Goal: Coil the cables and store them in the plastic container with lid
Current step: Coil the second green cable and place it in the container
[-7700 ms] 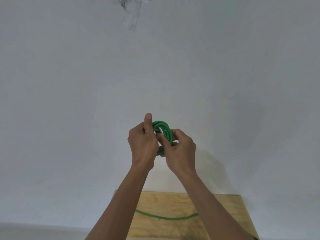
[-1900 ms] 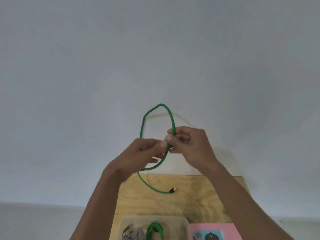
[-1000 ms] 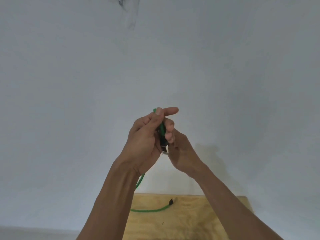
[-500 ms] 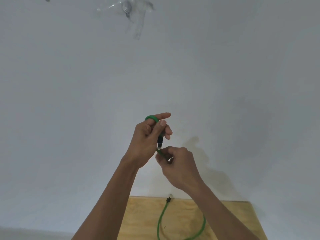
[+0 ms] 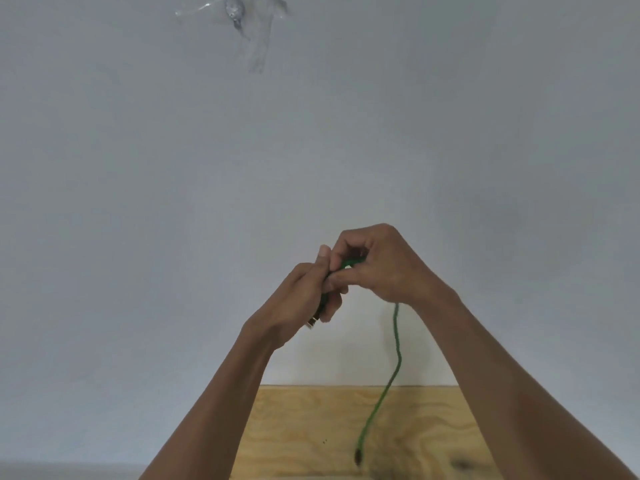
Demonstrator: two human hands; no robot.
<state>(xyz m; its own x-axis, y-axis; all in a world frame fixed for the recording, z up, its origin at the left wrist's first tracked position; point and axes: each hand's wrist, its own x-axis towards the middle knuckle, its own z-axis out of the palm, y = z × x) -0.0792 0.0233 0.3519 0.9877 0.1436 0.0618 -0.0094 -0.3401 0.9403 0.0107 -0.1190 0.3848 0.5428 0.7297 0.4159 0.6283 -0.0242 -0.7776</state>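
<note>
Both hands meet in front of the wall [image 5: 138, 202], raised above the table [image 5: 433, 427]. The left hand [image 5: 298, 303] curls round one end of the green cable [image 5: 396, 344] — its plug shows just below the fingers. The right hand [image 5: 381, 268] pinches a loop; the rest hangs beneath it, its free plug dangling over the table.

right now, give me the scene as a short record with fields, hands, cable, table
left hand: grips one end of the green cable, its plug poking out below the fingers
right hand: pinches the cable beside the left
green cable: free length hangs from the right hand, dark plug at its tip
wooden table: below the hands
container: not in view
</note>
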